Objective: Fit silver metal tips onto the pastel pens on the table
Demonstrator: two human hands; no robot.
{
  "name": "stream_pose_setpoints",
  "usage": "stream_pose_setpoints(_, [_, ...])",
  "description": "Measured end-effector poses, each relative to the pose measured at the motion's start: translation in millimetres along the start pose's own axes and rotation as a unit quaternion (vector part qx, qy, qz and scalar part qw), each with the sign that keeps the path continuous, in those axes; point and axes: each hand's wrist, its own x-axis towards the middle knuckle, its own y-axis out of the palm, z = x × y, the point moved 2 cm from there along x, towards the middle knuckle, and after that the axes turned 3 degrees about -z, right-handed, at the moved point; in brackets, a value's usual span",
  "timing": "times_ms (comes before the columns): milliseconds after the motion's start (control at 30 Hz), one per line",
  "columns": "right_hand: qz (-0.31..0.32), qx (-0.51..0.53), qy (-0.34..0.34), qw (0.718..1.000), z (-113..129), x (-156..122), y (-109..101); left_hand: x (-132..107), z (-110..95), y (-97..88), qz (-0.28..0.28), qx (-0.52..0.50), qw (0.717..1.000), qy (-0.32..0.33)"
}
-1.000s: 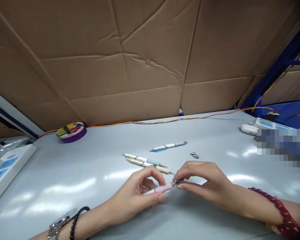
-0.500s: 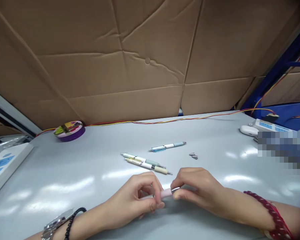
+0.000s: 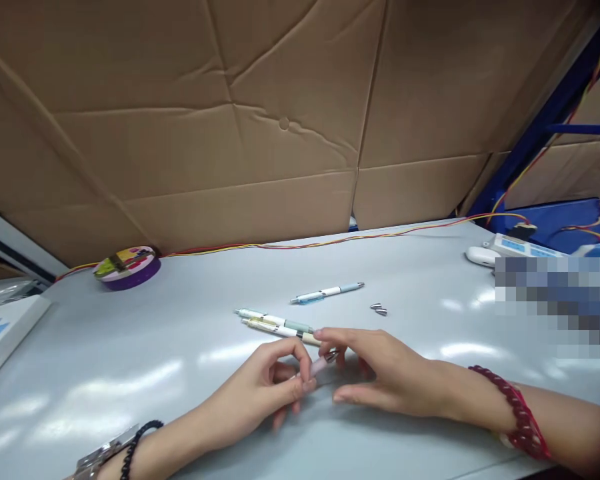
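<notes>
Between the thumb and fingers of my left hand (image 3: pixel 275 380) is a pen with a pink grip (image 3: pixel 319 365); its silver tip points up to the right, and most of its barrel is hidden by the hand. My right hand (image 3: pixel 380 373) is beside that tip, thumb and fingers spread apart. Just beyond the hands lie a green-grip pen (image 3: pixel 275 320) and a yellow-grip pen (image 3: pixel 275 328), side by side; my right fingers partly cover their front ends. Farther back rests a blue-grip pen (image 3: pixel 327 293). Two small silver cone tips (image 3: pixel 379 309) lie to its right.
A round purple tin (image 3: pixel 130 268) sits at the back left. White power strips stand at the left edge (image 3: pixel 10 333) and back right (image 3: pixel 523 247), near a white rounded device (image 3: pixel 483 256). Red and yellow wires (image 3: pixel 300 247) run along the back, before a cardboard wall (image 3: pixel 280 160).
My right thumb and fingers have come off the pen's silver tip and spread apart. The pen now slants more steeply upward in my left hand. The view has shifted slightly right.
</notes>
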Motion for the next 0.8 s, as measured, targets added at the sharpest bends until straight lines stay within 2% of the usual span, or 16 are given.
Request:
stream_pose_setpoints(200, [-0.052,0.011,-0.072,0.996,-3.0,-0.1,4.0,-4.9,-0.3,3.5,0.027,0.016,1.0,-0.004])
stream_pose_setpoints(400, [-0.092,-0.087,-0.114,0.985,2.3,1.2,6.3,-4.4,-5.2,3.1,0.034,0.038,0.999,-0.014])
stream_pose_setpoints(500, [-0.086,-0.163,-0.134,0.974,3.8,0.7,6.7,-3.5,-3.9,4.2,0.033,0.052,0.998,-0.025])
stream_pose_setpoints(633, [-0.059,-0.235,-0.113,0.964,-2.1,-0.5,10.8,-3.6,0.4,6.9,0.04,0.09,0.995,-0.029])
stream_pose_setpoints(800, [-0.027,-0.195,-0.076,0.977,-9.6,0.4,13.1,-2.7,0.6,6.7,0.043,0.125,0.991,-0.001])
